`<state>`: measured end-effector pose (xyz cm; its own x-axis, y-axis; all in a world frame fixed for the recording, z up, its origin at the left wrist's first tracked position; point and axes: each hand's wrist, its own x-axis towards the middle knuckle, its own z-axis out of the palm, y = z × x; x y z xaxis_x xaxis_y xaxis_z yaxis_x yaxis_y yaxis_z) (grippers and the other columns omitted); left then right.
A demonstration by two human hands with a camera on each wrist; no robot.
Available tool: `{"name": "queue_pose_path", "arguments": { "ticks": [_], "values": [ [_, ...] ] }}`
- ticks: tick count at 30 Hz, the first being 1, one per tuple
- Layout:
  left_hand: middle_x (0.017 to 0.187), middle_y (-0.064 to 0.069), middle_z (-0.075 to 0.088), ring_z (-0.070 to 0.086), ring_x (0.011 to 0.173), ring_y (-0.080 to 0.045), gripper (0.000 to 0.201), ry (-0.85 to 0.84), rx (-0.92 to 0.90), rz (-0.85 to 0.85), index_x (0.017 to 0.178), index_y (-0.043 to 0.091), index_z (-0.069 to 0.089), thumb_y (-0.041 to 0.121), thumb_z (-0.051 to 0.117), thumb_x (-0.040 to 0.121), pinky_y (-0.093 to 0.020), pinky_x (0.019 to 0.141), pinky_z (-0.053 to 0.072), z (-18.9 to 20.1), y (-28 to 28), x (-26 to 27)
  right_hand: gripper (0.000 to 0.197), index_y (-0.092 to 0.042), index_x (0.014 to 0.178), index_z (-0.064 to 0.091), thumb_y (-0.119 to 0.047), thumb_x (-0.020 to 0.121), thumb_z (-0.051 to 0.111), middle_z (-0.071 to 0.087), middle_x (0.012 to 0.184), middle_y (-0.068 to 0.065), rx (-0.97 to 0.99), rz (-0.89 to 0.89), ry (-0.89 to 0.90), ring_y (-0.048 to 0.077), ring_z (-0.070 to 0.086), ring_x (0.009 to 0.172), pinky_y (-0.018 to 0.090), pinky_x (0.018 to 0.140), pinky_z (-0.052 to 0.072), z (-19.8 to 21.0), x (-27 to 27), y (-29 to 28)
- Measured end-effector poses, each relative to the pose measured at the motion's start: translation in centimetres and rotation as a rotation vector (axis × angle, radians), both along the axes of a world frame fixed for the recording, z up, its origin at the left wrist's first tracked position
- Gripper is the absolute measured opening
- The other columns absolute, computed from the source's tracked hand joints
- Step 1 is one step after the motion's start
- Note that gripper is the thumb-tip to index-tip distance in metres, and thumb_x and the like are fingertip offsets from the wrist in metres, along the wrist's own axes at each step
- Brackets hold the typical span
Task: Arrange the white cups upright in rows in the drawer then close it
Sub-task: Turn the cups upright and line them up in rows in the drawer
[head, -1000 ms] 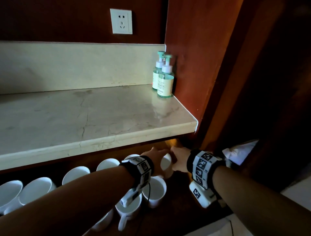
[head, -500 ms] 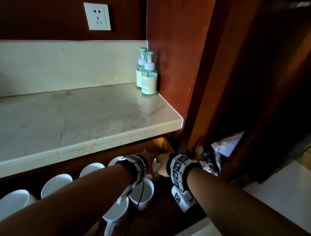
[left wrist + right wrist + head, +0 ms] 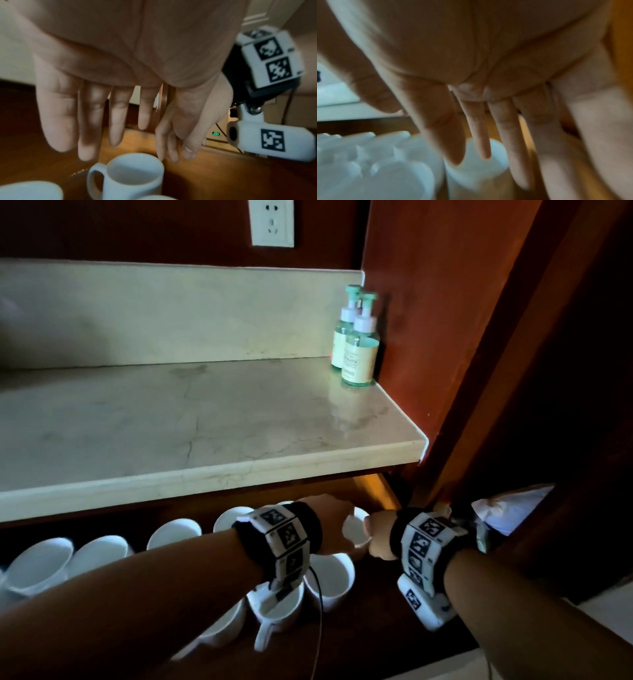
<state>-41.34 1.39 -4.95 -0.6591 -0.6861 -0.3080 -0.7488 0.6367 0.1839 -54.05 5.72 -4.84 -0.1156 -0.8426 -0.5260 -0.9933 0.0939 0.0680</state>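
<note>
Several white cups stand upright in rows in the open drawer under the counter. At the back right corner stands one white cup, and both hands are at it. My left hand hovers just above and left of this cup, fingers straight and spread, holding nothing. My right hand comes from the right. In the left wrist view its fingers hang straight down, tips at the rim. The blurred right wrist view shows the right hand over the cup.
A marble counter overhangs the back of the drawer, with two green pump bottles in its right corner. A red-brown wooden panel stands to the right. A white crumpled bag lies beyond the right wrist.
Both hands stay at the back right cup. The left hand, which lay against the cup, now hovers over it with its fingers spread. My head has turned a little.
</note>
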Motion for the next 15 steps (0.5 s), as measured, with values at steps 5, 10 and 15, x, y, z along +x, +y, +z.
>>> {"name": "queue_pose_path", "arguments": {
  "ticks": [5, 10, 15],
  "values": [
    [0.119, 0.000, 0.065, 0.061, 0.111, -0.021, 0.043, 0.098, 0.001, 0.036, 0.125, 0.026, 0.055, 0.044, 0.059, 0.086, -0.031, 0.093, 0.049, 1.7, 1.1, 6.6, 0.035, -0.011, 0.130, 0.049, -0.026, 0.098, 0.043, 0.057, 0.127, 0.007, -0.018, 0.098, 0.056, 0.022, 0.056, 0.113, 0.024, 0.078, 0.045, 2.4, 1.4, 0.3],
    [0.112, 0.002, 0.068, 0.064, 0.104, -0.016, 0.044, 0.174, 0.030, 0.129, 0.122, 0.025, 0.057, 0.047, 0.061, 0.085, -0.024, 0.087, 0.047, 1.7, 1.7, 12.8, 0.026, -0.017, 0.116, 0.054, -0.025, 0.091, 0.051, 0.052, 0.096, 0.000, -0.210, 0.002, -0.018, 0.019, 0.051, 0.086, 0.024, 0.068, 0.038, 3.7, 4.4, 1.1],
    [0.110, 0.005, 0.067, 0.063, 0.102, -0.016, 0.041, 0.237, 0.048, 0.211, 0.117, 0.027, 0.060, 0.048, 0.064, 0.082, -0.028, 0.090, 0.050, 2.1, 2.6, 18.4, 0.023, -0.022, 0.109, 0.055, -0.025, 0.086, 0.057, 0.064, 0.109, 0.000, -0.281, 0.087, -0.160, 0.022, 0.059, 0.100, 0.025, 0.071, 0.040, 4.5, 11.3, 1.2]
  ]
}}
